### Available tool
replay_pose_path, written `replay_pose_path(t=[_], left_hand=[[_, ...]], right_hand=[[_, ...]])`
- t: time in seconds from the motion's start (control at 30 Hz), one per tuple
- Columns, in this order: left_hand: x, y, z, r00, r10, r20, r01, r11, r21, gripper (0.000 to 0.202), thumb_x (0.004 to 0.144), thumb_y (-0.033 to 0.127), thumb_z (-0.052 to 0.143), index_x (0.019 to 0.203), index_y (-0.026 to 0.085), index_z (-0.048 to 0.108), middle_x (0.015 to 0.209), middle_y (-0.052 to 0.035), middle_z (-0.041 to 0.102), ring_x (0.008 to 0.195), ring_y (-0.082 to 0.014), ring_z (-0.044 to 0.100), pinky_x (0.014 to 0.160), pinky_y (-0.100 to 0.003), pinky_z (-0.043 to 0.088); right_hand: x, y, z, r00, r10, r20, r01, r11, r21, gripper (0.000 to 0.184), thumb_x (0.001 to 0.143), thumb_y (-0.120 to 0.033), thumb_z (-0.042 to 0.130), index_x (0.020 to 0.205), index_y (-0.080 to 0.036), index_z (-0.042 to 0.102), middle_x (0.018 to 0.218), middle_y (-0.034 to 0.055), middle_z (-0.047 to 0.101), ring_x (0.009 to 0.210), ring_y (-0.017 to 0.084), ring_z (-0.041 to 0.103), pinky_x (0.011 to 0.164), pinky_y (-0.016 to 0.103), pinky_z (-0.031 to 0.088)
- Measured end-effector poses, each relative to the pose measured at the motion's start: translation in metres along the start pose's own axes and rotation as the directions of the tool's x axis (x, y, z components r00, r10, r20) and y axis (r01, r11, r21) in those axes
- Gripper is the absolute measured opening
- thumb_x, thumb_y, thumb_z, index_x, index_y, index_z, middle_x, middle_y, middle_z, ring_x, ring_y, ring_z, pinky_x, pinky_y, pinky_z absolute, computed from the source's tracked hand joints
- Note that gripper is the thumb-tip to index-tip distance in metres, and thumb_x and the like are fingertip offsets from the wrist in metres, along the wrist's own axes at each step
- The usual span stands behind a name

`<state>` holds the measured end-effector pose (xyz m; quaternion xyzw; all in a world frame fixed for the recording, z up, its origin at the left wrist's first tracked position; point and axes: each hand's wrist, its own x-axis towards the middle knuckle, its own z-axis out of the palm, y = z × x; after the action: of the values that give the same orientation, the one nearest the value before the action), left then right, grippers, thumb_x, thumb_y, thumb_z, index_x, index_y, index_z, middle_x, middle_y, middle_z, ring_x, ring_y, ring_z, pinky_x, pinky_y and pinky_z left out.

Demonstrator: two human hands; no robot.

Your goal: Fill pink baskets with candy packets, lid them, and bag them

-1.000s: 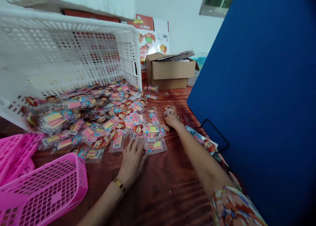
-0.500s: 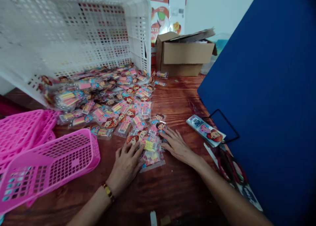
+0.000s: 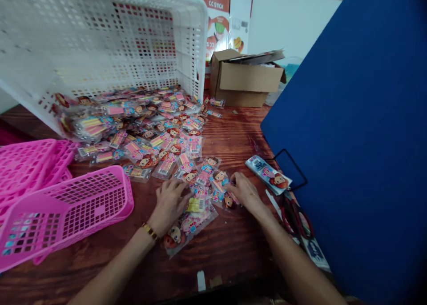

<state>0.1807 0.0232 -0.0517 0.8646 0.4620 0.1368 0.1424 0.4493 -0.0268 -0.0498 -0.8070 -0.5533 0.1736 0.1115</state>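
Observation:
Small clear plastic packets with a cartoon girl's head and pink or yellow sticks lie in a loose pile between my hands. My left hand (image 3: 169,206), with a bracelet at the wrist, rests at the pile's left edge, its fingers apart and slightly bent. Beside it is a packet with a yellow panel (image 3: 196,205). A larger clear bag (image 3: 191,229) lies under the near packets. My right hand (image 3: 246,192) is at the pile's right side, fingers curled in and closed at the edge of a packet (image 3: 228,201); its fingertips are partly hidden.
A tipped white crate (image 3: 190,42) spills many packets (image 3: 133,118) onto the wooden table. Pink baskets (image 3: 128,194) stand left. A cardboard box (image 3: 245,85) sits behind. At right are a stack of printed packaging (image 3: 268,175), scissors (image 3: 295,220) and a blue panel (image 3: 350,140).
My hands have moved apart, the right one curling its fingers. Packets between them have spread out, and the larger bag has turned and shows more toward me. The view has shifted slightly.

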Motion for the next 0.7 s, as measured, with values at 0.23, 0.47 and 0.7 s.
replay_pose_path(t=[0.23, 0.47, 0.7], left_hand=[[0.068, 0.031, 0.016, 0.991, -0.133, -0.008, 0.133, 0.989, 0.07, 0.039, 0.09, 0.046, 0.052, 0.113, 0.016, 0.062, 0.117, -0.0182, 0.058, 0.115, -0.0387, 0.045, 0.093, -0.053, 0.035], [0.07, 0.005, 0.018, 0.972, -0.237, -0.007, 0.236, 0.969, -0.072, 0.012, 0.084, 0.027, 0.057, 0.093, 0.019, 0.061, 0.108, -0.0119, 0.064, 0.113, -0.0337, 0.051, 0.094, -0.049, 0.036], [0.066, -0.025, 0.007, 0.924, -0.377, -0.057, 0.331, 0.868, -0.37, 0.029, 0.078, 0.02, 0.055, 0.106, 0.019, 0.062, 0.091, -0.007, 0.068, 0.095, -0.0273, 0.062, 0.091, -0.042, 0.041]], right_hand=[[0.01, -0.001, 0.004, 0.998, 0.059, -0.038, -0.043, 0.945, 0.326, 0.03, 0.079, -0.035, 0.066, 0.104, -0.018, 0.06, 0.1, 0.0065, 0.067, 0.091, 0.021, 0.062, 0.077, 0.028, 0.043], [0.005, -0.044, -0.001, 0.994, 0.057, 0.092, -0.048, 0.995, -0.09, 0.035, 0.082, -0.04, 0.066, 0.108, -0.018, 0.061, 0.122, 0.0152, 0.06, 0.115, 0.03, 0.055, 0.089, 0.037, 0.04], [0.016, -0.028, -0.003, 0.979, 0.128, 0.155, -0.135, 0.99, 0.029, 0.042, 0.078, -0.041, 0.07, 0.111, -0.019, 0.057, 0.109, 0.0103, 0.07, 0.105, 0.028, 0.063, 0.087, 0.036, 0.04]])
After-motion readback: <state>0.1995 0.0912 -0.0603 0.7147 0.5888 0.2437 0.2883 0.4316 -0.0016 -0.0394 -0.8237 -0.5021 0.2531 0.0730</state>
